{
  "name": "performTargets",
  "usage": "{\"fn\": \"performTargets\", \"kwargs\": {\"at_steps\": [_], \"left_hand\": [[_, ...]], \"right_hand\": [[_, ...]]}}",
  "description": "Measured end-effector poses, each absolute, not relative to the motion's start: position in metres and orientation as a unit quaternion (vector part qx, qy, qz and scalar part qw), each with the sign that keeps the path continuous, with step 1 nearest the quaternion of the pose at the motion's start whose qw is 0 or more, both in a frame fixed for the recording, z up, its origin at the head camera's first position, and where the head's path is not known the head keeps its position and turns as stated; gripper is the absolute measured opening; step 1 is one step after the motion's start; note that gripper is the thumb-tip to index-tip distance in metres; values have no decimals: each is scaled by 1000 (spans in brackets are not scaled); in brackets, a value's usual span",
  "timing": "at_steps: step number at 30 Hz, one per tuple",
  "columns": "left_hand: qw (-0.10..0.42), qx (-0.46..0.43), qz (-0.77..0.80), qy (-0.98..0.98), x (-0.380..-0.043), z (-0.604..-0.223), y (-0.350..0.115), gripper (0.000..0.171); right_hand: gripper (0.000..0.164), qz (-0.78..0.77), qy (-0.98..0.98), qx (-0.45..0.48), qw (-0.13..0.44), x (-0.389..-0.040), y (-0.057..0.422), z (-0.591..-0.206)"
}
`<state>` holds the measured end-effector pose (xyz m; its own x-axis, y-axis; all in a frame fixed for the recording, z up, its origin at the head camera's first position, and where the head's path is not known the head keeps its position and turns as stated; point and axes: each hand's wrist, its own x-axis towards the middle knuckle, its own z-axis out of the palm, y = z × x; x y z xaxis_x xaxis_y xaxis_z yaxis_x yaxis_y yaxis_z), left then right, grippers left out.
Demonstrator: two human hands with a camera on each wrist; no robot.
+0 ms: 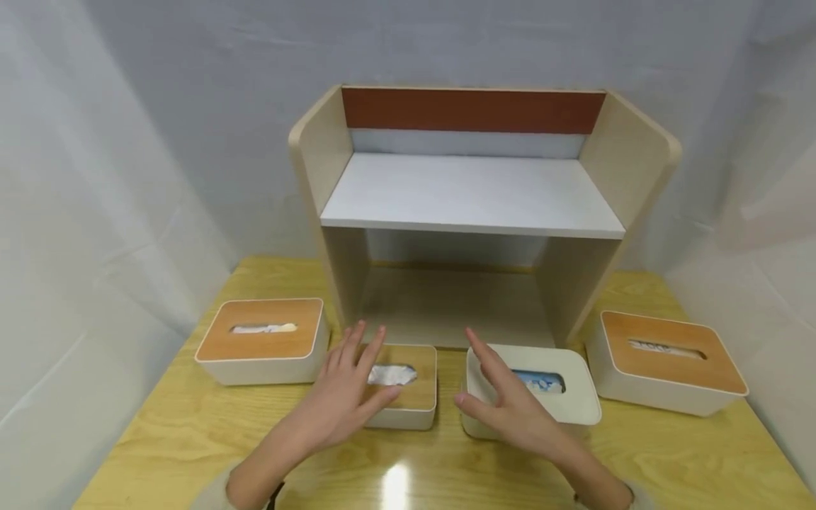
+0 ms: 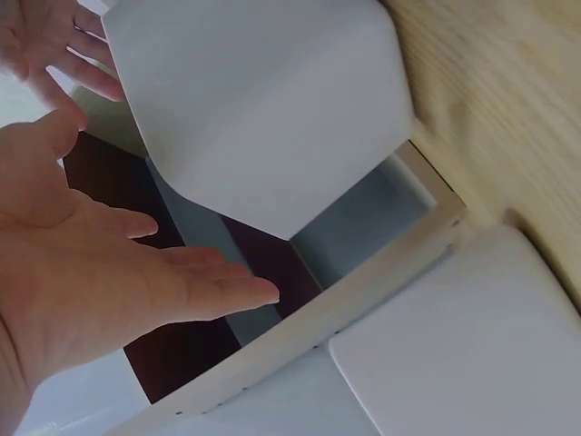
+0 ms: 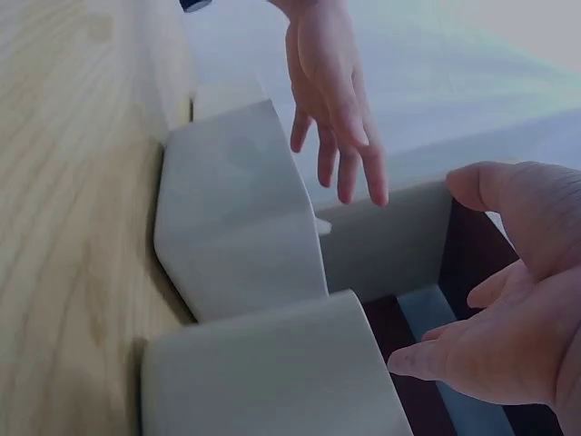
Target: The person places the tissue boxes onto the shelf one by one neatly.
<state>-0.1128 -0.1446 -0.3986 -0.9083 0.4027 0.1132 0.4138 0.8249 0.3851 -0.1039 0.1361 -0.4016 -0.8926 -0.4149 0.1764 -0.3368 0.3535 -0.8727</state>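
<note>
Fingers spread, left hand [image 1: 347, 400] hovers over the bamboo-lidded tissue box [image 1: 404, 400], wide and holding nothing! And the right hand [image 1: 510, 404] mirrors it, flat with thumb apart, above the white-lidded tissue box [image 1: 567, 404]; whether a fingertip grazes the rim there, I can't tell. Both middle boxes sit slot up, short of the desktop shelf [image 1: 319, 156], probably so paper can be drawn from the top. Out on the flanks, the far-left wood-lidded tissue box [image 1: 264, 347] and the far-right wood-lidded tissue box [image 1: 663, 368] stand angled, seemingly fanned to face the person.

Now the edges! The shelf's lower bay begins just behind the middle pair, side panels bounding any way in, the white board [image 1: 472, 191] roofing it. A narrow gap parts the middle boxes; the far-right one crowds its white-lidded neighbour and the right edge of the wooden table [image 1: 159, 453]. Best working room, I'd judge: the bare wood in front.
</note>
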Motion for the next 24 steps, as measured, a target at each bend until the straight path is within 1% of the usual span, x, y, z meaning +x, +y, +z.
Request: {"fn": "performTargets", "kwargs": {"at_steps": [6,10,16,24], "left_hand": [[-4,-216,-226,-950,-109,-400,-154,93],[-32,-210,-248,-945,-106,-401,-159,98],[-70,-200,-275,-938,-104,-403,-165,98],[-101,-197,-298,-928,-101,-405,-172,98]], "right_hand": [[87,-582,777,-223,88,-101,122,-403],[89,-621,749,-197,119,-99,115,-403],[92,-665,714,-147,162,-94,105,-405],[96,-668,705,-147,187,-90,94,-417]]}}
